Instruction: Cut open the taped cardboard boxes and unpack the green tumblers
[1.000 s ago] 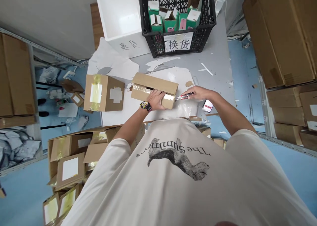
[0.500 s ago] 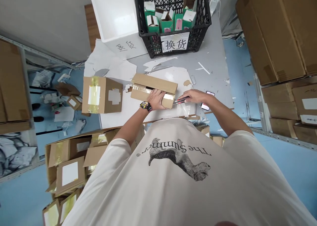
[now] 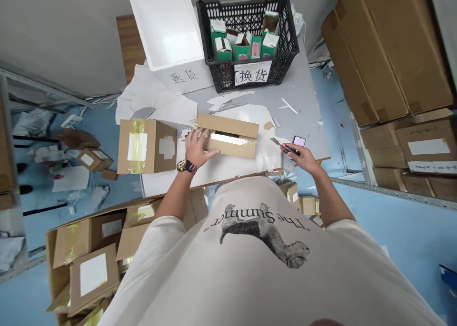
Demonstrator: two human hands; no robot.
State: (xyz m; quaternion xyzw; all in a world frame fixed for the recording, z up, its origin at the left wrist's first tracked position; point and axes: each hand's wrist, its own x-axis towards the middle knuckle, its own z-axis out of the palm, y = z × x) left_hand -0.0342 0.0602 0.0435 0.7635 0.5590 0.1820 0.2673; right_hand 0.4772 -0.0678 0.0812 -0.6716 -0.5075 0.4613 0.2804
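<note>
A long cardboard box [image 3: 233, 150] lies on the table with a dark gap along its top between the flaps and shiny tape beside the gap. My left hand [image 3: 197, 146] rests on the box's left end, fingers spread. In my right hand [image 3: 303, 157] is a utility knife [image 3: 282, 146] with red and black parts, its blade pointing up and left, apart from the box. Just beyond that hand lies a phone [image 3: 299, 141].
A taped carton [image 3: 147, 146] stands left of the box. Behind are a white foam bin [image 3: 182, 71] and a black crate [image 3: 248, 62] with green boxes. Torn paper lies on the table [image 3: 307, 90]. Below left sits a large carton of boxes [image 3: 59, 235].
My right hand has moved right with the knife, away from the box's right end. My left hand has slid to the box's left end, and its fingers are spread.
</note>
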